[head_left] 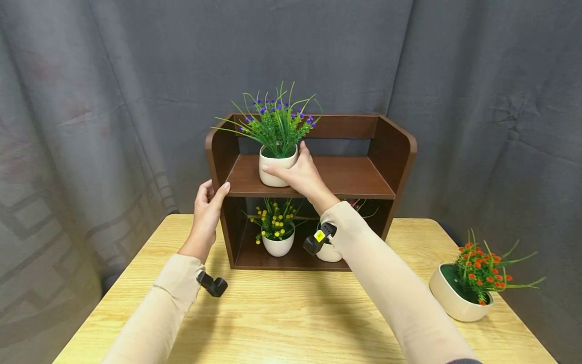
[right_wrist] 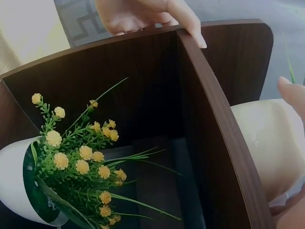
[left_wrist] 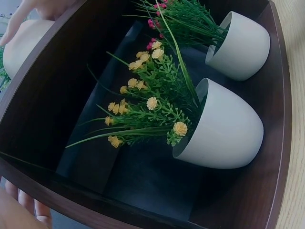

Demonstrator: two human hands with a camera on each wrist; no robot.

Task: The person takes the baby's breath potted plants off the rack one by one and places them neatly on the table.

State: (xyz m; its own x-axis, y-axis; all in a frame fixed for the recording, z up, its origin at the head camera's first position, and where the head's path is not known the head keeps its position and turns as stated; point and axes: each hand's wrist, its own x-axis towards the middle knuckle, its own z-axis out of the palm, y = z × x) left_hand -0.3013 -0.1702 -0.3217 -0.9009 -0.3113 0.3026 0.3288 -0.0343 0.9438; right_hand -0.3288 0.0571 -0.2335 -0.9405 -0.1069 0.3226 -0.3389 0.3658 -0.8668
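A white pot of purple flowers (head_left: 278,169) is on the left part of the upper board of a brown two-tier shelf (head_left: 345,174). My right hand (head_left: 302,174) grips this pot from its right side, thumb across the front. With my left hand (head_left: 208,207) I hold the shelf's left side panel. In the right wrist view, the left thumb lies on the front edge of the upper board and the fingers (right_wrist: 128,19) are outside the panel. The right wrist view shows the held pot (right_wrist: 269,143) only in part.
On the lower tier stand a yellow-flowered pot (head_left: 278,245) and a pink-flowered pot (left_wrist: 243,47), partly hidden by my right arm in the head view. A wide pot with orange flowers (head_left: 459,303) stands at the right of the wooden table (head_left: 254,323). Grey curtains (head_left: 318,50) hang behind.
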